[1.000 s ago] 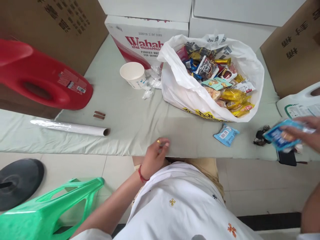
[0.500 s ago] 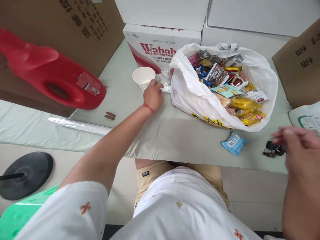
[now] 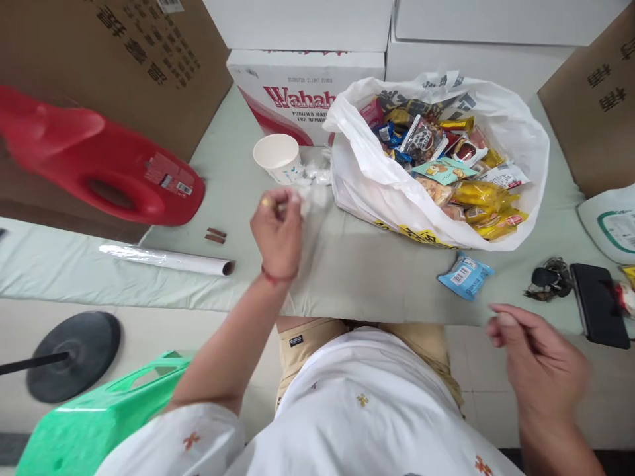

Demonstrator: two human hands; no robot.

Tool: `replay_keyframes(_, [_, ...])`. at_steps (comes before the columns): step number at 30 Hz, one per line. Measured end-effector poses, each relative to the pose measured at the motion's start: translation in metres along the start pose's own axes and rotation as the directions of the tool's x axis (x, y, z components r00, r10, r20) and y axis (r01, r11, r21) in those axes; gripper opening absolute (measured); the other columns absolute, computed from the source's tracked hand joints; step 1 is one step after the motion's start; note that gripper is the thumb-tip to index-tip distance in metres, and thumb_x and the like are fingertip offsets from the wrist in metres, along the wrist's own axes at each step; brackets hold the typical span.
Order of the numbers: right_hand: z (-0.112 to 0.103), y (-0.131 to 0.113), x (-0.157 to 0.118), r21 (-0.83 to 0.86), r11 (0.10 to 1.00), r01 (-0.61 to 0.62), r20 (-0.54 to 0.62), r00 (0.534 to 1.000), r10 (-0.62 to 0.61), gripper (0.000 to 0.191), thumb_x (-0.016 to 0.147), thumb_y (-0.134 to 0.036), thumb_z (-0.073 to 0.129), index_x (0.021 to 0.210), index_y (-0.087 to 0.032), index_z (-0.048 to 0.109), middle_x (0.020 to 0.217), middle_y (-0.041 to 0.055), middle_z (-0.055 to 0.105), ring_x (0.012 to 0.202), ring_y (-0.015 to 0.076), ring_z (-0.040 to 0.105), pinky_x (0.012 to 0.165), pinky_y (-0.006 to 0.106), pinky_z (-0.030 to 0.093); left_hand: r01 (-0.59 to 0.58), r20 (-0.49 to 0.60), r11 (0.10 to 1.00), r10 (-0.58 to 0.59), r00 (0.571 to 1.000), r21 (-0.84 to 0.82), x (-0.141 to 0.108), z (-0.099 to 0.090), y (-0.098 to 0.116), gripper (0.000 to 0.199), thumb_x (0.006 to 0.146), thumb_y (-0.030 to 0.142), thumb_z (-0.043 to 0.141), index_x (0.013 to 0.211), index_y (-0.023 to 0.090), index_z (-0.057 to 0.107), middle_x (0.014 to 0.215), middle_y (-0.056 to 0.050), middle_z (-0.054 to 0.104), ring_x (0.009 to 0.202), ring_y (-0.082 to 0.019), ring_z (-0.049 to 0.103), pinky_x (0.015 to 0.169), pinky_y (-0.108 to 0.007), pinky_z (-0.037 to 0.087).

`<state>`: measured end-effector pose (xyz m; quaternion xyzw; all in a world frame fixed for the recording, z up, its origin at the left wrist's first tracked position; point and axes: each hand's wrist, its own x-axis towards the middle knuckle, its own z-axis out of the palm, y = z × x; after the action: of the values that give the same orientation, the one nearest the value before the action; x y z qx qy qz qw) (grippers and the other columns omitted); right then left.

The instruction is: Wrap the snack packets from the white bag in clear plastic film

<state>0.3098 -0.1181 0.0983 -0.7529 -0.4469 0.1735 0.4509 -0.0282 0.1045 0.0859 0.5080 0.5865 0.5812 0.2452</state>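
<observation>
My left hand (image 3: pixel 278 231) is pinched on a thin clear plastic bag (image 3: pixel 315 198), blurred by motion, in front of the white paper cup (image 3: pixel 276 156). Small clear wrapped pieces (image 3: pixel 317 174) lie beside the cup. At the lower right, my right hand (image 3: pixel 538 354) hovers near the table's front edge with fingers curled together; whether anything is between them is too small to tell. Above it lie a blue snack packet (image 3: pixel 466 276) and dark keys (image 3: pixel 550 279). The white plastic bag (image 3: pixel 367 178), full of wrapped snacks, stands right of the cup.
A red jug (image 3: pixel 119 165) stands at the left, behind a plastic-wrapped roll (image 3: pixel 169 260) and small brown strips (image 3: pixel 215 235). A phone (image 3: pixel 600 304) and a white bottle (image 3: pixel 612 221) are at the right. Boxes, including a Wahaha carton (image 3: pixel 302 92), line the back.
My left hand has come back from beside the cup, drawing the clear bag toward me. My right hand has moved left, away from the keys, and the phone now shows.
</observation>
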Motion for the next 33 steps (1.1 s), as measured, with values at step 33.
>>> replay_keyframes(33, [0.082,0.047,0.008,0.122,0.883,0.453,0.496,0.743,-0.45,0.019,0.101,-0.025,0.057,0.101,-0.025,0.076,0.094,0.006,0.072,0.085,0.0198,0.069,0.076,0.034,0.058,0.554,0.114,0.776,-0.547,0.829,-0.303,-0.088,-0.029,-0.052,0.038,0.087,0.048,0.075,0.085,0.023,0.046,0.056,0.011,0.049,0.044,-0.005,0.048,0.041,-0.014,0.03])
